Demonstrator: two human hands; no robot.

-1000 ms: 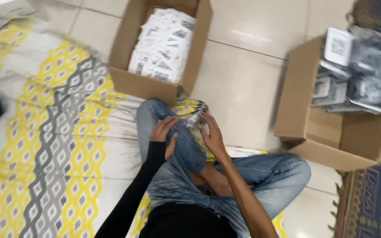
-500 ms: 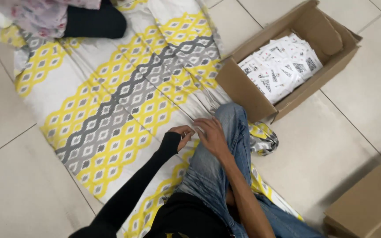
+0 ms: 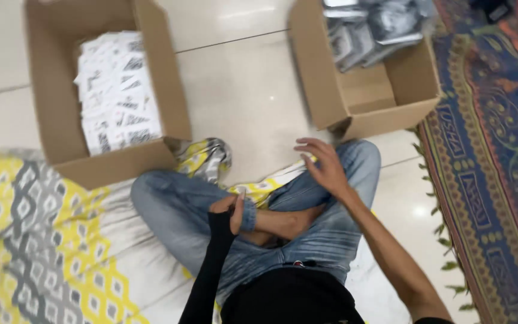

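Head view: person sits cross-legged in blue jeans [image 3: 307,240] on a yellow-and-grey patterned sheet [image 3: 43,240]; places below are given from the knees

Left hand [image 3: 230,210], in a black sleeve, rests on the left shin, fingers curled loosely against the denim cuff, holding nothing that can be seen

Right hand [image 3: 325,168] hovers above the right knee, fingers spread and empty, palm turned inward

Beyond the left knee, touching the sheet's edge, stands an open cardboard box [image 3: 61,156] filled with white printed packets [image 3: 118,96]

Beyond the right knee, near but apart on the pale tile floor [image 3: 241,84], a second cardboard box [image 3: 385,90] holds grey plastic-wrapped packs [image 3: 373,27], piled at its far end

A blue patterned rug [image 3: 493,180] lies to the right of that knee

Risks, as judged: the frame is motion-blurred, so the head is swinging, and a reach made blind could clip a box flap. A reach to the far end of the second box may tip it. A bunched fold of sheet by the left knee could snag a foot. Slick packs could slide on the tile
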